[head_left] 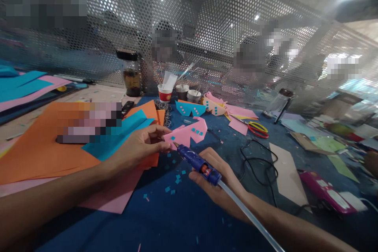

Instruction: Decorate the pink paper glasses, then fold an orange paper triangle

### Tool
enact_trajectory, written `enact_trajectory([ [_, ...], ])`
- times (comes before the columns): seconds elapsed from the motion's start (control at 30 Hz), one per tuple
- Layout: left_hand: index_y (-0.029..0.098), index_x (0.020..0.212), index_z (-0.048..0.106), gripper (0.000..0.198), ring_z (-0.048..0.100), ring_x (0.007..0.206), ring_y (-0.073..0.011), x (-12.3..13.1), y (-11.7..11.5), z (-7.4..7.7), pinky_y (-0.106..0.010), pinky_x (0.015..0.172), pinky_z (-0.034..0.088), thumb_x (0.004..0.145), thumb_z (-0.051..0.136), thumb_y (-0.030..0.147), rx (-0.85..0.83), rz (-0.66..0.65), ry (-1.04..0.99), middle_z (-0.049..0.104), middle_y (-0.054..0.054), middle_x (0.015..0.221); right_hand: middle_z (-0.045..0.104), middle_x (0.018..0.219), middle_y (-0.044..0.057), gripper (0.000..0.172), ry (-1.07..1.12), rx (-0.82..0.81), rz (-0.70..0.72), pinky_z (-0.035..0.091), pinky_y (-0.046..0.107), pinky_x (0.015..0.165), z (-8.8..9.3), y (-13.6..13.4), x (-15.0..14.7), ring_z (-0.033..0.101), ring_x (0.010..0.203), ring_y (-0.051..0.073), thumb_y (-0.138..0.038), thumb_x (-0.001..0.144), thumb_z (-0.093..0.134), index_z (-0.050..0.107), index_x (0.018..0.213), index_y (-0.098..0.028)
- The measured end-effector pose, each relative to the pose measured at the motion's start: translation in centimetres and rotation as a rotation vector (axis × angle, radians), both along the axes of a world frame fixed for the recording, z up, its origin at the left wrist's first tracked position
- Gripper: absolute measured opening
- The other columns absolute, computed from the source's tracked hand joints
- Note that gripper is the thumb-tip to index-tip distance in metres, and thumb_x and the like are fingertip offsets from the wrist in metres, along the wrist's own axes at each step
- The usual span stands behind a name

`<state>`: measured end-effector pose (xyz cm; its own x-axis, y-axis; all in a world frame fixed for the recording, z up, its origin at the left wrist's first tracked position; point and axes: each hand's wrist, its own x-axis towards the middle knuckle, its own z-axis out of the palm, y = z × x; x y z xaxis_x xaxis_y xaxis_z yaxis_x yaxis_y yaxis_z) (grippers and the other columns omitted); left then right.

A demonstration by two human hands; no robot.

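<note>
Between the thumb and fingers of my left hand [149,141] is the left end of a pink paper cutout [184,134], mask-like in shape, with small blue squares on it. My right hand [224,177] grips a blue glue gun [197,163]. Its nozzle touches or nearly touches the cutout's lower left part; I cannot tell which. A long translucent glue stick [251,216] sticks out of the gun's back. Below the cutout, loose blue paper squares [178,177] lie scattered on the dark blue table [165,224].
Orange sheets [59,153] and a folded blue sheet [118,138] lie left. Behind stand blue [190,108] and peach [214,107] cutouts, a red paper cup [164,93] and a jar [132,75]. Scissors [257,129], a black cord [260,165] and a magenta power strip [327,191] lie right.
</note>
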<state>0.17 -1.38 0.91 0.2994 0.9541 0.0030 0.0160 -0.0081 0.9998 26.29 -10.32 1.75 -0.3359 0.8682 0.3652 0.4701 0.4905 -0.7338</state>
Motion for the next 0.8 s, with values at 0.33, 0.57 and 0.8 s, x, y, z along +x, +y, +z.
enact_trajectory([
  [0.33, 0.024, 0.108, 0.072, 0.048, 0.08, 0.084, -0.0227, -0.7, 1.2, -0.3, -0.041, 0.088, 0.068, 0.069, 0.094, 0.042, 0.051, 0.071, 0.014, 0.083, -0.003, 0.097, 0.062, 0.101, 0.005, 0.015, -0.036, 0.005, 0.103, 0.054, 0.033, 0.075, 0.3, -0.1, 0.2, 0.062, 0.084, 0.017, -0.034, 0.103, 0.07, 0.062, 0.097, -0.022],
  [0.57, 0.02, 0.115, 0.072, 0.05, 0.08, 0.088, -0.0232, -1.0, 1.0, 0.8, -0.041, 0.093, 0.065, 0.073, 0.092, 0.039, 0.049, 0.12, 0.084, 0.083, -0.002, 0.093, 0.062, 0.097, 0.002, 0.017, -0.013, -0.085, 0.086, 0.052, 0.032, 0.077, 1.4, -0.2, 0.8, 0.06, 0.084, 0.016, -0.035, 0.101, 0.073, 0.063, 0.094, -0.022],
  [0.8, 0.019, 0.113, 0.07, 0.048, 0.078, 0.083, -0.0198, -0.9, 1.4, 0.4, -0.04, 0.092, 0.063, 0.072, 0.089, 0.034, 0.02, 0.129, 0.082, 0.081, -0.001, 0.089, 0.063, 0.096, 0.0, 0.019, 0.01, -0.318, 0.104, 0.048, 0.029, 0.072, 1.8, -0.2, 1.6, 0.059, 0.08, 0.014, -0.038, 0.1, 0.075, 0.066, 0.095, -0.022],
])
